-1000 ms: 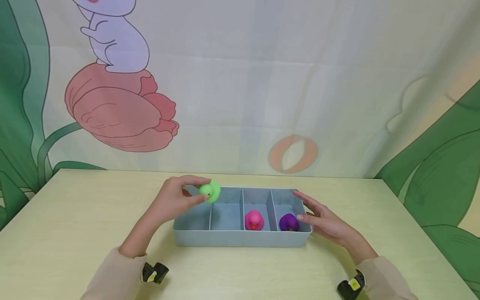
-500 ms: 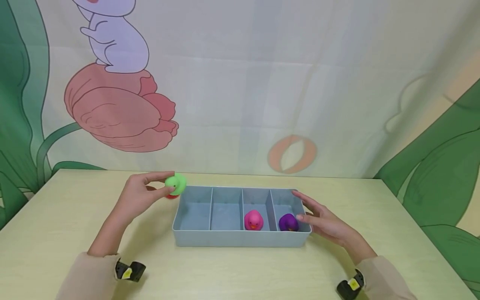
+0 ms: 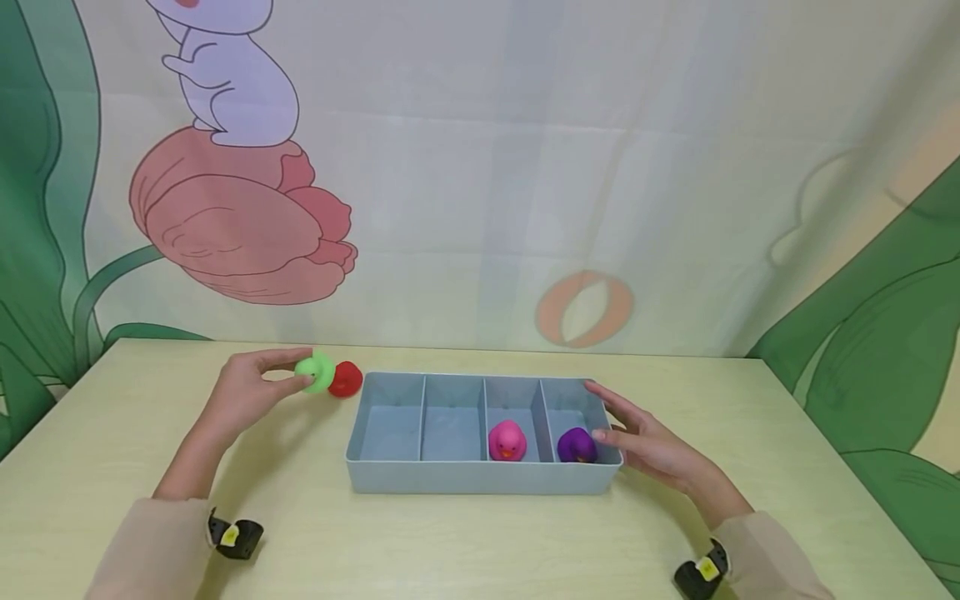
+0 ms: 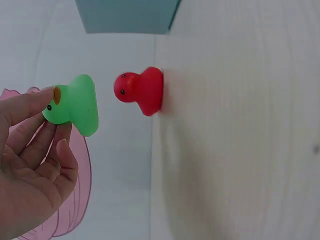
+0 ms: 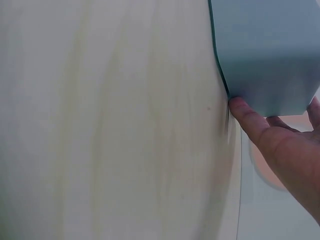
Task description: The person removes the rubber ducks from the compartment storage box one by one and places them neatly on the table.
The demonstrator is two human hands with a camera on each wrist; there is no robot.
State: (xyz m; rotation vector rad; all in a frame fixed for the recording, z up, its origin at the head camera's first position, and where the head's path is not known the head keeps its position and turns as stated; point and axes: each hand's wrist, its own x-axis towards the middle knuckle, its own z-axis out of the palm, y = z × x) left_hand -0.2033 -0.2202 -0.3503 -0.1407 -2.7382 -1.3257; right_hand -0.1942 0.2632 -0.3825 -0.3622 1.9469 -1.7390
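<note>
My left hand (image 3: 251,387) pinches a light green rubber duck (image 3: 318,372) between thumb and fingers, held over the table left of the tray. In the left wrist view the green duck (image 4: 75,105) shows its orange beak and flat base. Just right of it a red rubber duck (image 3: 346,379) stands on the table, near the grey-blue divided tray (image 3: 480,477). With thumb and fingers extended, my right hand (image 3: 656,446) touches the tray's right end; its thumb (image 5: 245,112) is at the rim in the right wrist view.
A pink duck (image 3: 507,441) sits in the tray's third compartment from the left, and a purple duck (image 3: 577,446) in the rightmost one. Behind the pale wooden table (image 3: 480,546) hangs a printed curtain (image 3: 450,167).
My left hand has carried the green duck leftward from over the tray to beside it, bringing the red duck into view. The right hand and the tray have stayed put.
</note>
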